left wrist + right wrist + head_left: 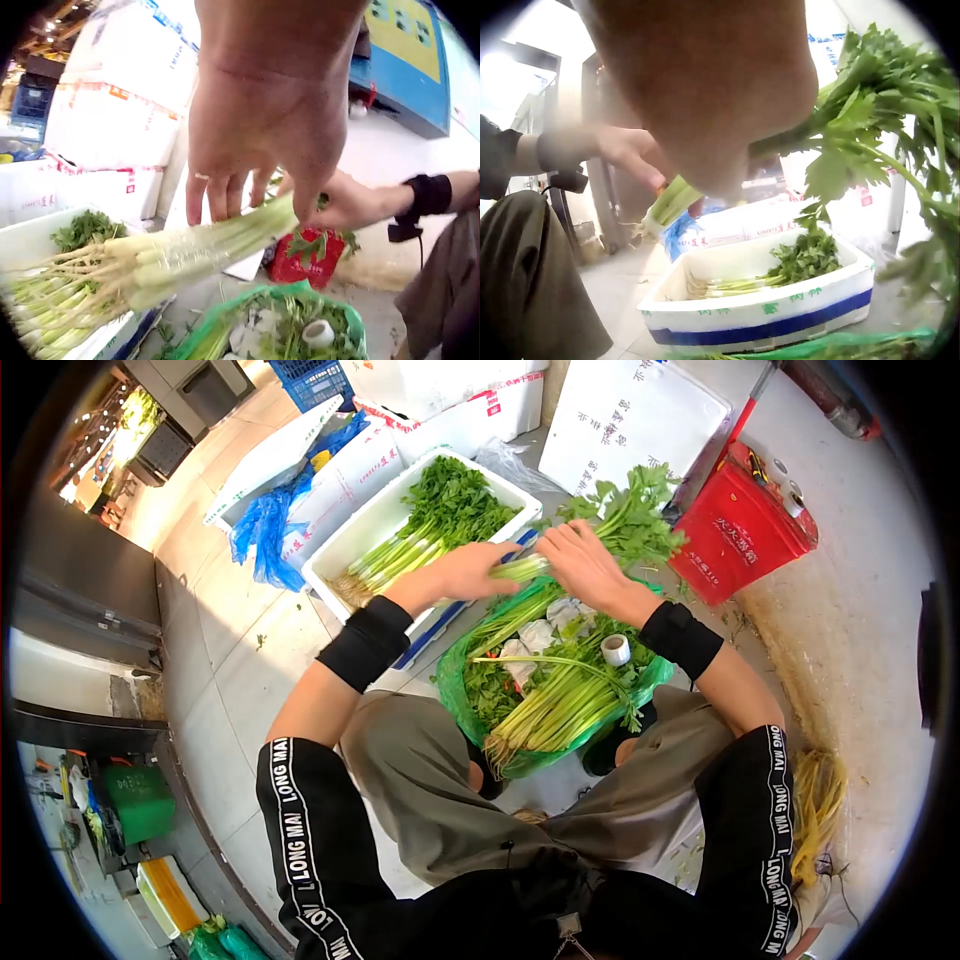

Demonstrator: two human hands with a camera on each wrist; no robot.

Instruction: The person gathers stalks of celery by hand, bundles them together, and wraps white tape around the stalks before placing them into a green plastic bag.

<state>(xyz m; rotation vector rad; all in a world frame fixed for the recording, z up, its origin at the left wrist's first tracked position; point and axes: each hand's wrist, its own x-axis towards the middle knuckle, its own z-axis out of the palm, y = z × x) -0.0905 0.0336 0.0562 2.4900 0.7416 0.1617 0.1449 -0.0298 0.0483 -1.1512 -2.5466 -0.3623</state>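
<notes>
A bunch of celery (635, 510) is held up over the green bag, leaves to the right and pale roots to the left. My right hand (580, 565) grips its stalks just below the leaves. Nearer the root end, my left hand (465, 572) holds the stalks (217, 244), fingers behind and thumb in front. A shiny clear band shows around these stalks in the left wrist view. Below, the green plastic bag (455, 670) holds more celery (560, 705) and a white roll of tape (616, 650).
A white foam box (325, 560) with celery bunches (440, 520) stands ahead to the left. Behind it are white cartons (450, 420) and a blue plastic bag (270, 530). To the right, a red bucket (735, 530) stands by the wall, near a leaning white foam lid (630, 430).
</notes>
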